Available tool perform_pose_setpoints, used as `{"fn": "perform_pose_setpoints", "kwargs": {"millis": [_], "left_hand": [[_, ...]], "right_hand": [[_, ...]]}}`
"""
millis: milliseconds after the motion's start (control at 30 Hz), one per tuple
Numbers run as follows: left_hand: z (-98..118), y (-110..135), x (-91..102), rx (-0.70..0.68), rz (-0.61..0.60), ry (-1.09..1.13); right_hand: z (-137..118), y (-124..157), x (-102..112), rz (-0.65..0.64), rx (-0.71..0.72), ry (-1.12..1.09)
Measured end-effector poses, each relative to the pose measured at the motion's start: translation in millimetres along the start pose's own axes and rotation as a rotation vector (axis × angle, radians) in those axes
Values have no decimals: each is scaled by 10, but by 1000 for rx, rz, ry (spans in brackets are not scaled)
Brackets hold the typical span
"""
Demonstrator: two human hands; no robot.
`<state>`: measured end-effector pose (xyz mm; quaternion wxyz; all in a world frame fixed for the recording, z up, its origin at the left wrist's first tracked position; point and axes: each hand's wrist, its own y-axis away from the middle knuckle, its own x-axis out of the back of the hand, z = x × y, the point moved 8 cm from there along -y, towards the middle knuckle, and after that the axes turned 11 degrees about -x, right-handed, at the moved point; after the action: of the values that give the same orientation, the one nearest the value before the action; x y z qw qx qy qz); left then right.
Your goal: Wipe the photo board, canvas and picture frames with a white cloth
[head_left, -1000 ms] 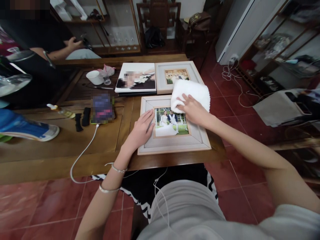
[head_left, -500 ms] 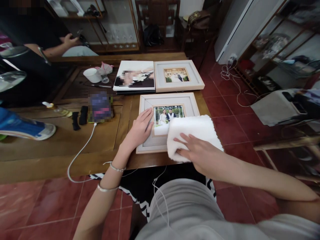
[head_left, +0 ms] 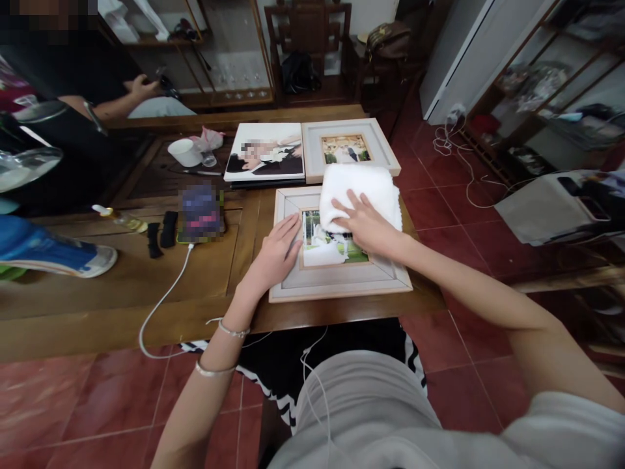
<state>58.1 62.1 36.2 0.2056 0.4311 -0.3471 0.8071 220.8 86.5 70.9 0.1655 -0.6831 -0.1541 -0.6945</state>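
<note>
A picture frame (head_left: 342,281) with a light wooden edge and a pale mat lies flat at the table's front edge, around a photo (head_left: 325,253) of an outdoor scene. My left hand (head_left: 283,251) rests on the frame's left side, fingers stretched out and flat. Over the frame's upper right part lies a folded white towel (head_left: 361,185). My right hand (head_left: 366,221) presses on this towel, its fingers spread over it and the thumb tucked at the lower edge. The towel covers the top of the photo and reaches the frame behind.
Behind stand a second framed photo (head_left: 385,146) and a photo panel (head_left: 266,156). Leftward on the wooden table (head_left: 195,306) are a white cup (head_left: 185,152), a dropper bottle (head_left: 122,220), a dark device (head_left: 201,215) with a white cable, and a blue package (head_left: 49,247). Another person (head_left: 107,98) sits across.
My right hand has moved the towel up and away from me, from the frame's lower right corner to its upper right. My left hand keeps its place on the frame.
</note>
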Motion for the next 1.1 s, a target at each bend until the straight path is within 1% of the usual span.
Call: {"fn": "perform_pose_setpoints", "kwargs": {"millis": [67, 133, 267, 333, 400, 433, 500, 600, 667, 800, 867, 967, 1033, 1100], "left_hand": [[-1, 1, -4, 5, 4, 3], [-2, 0, -6, 16, 5, 3], [-3, -3, -10, 36, -2, -3], [0, -4, -10, 36, -3, -3], [-1, -4, -12, 35, -3, -4], [-4, -4, -15, 37, -5, -4], [-12, -3, -19, 40, -7, -4], [-19, -4, -21, 35, -9, 1], [-16, -6, -19, 24, -11, 4], [-4, -8, -9, 0, -13, 1], [-6, -6, -6, 4, -14, 1], [-8, -4, -3, 10, -11, 1], [-1, -5, 0, 5, -5, -2], [4, -6, 0, 1, 1, -6]], "right_hand": [[-152, 192, 0, -66, 21, 21], [-312, 460, 45, -152, 64, 32], [-625, 1039, 243, -318, 246, -18], [-749, 1237, 323, -348, 329, -56], [-820, 1307, 327, -342, 355, -96], [-828, 1288, 298, -328, 340, -117], [-788, 1161, 195, -280, 278, -147], [-603, 825, 31, -163, 172, -140], [-427, 561, -27, -71, 120, -99], [-71, 64, -29, 69, 31, -18], [31, -108, -12, 109, 11, -6], [7, -192, -26, 91, 35, -22], [-105, -112, -53, 22, 63, -38], [-261, 74, -59, -70, 109, -53]]}}
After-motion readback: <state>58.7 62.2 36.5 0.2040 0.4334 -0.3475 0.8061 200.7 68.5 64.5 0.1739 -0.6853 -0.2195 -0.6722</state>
